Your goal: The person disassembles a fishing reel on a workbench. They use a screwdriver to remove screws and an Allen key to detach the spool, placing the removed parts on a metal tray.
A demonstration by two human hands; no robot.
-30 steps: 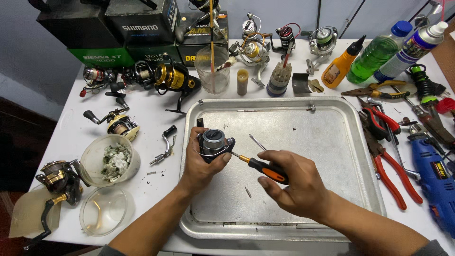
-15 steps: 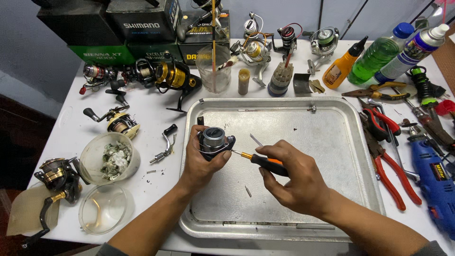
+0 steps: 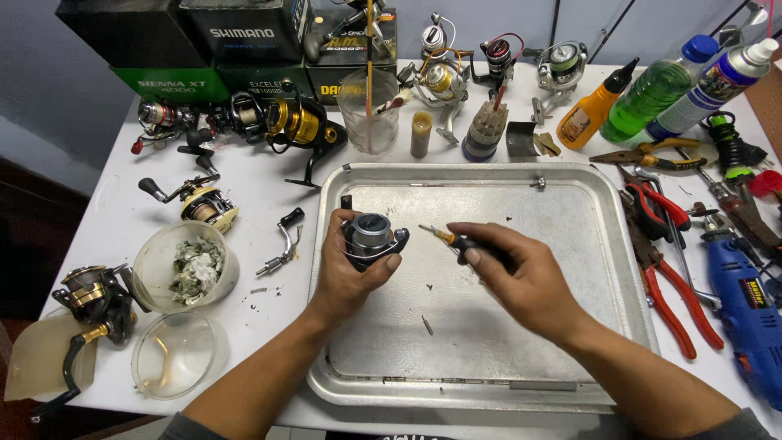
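Over the dented metal tray (image 3: 570, 244), the left hand (image 3: 349, 269) is gripping a dark round reel spool (image 3: 371, 236), while the right hand (image 3: 521, 273) is clasping a black-handled screwdriver (image 3: 464, 242) just right of it.

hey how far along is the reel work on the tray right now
Done: a detached crank handle lies on the table beside the metal tray. In hand: the left hand grips the reel body over the tray, and the right hand holds a screwdriver pointed at it. Left: a loose small part sits unfitted on the tray.
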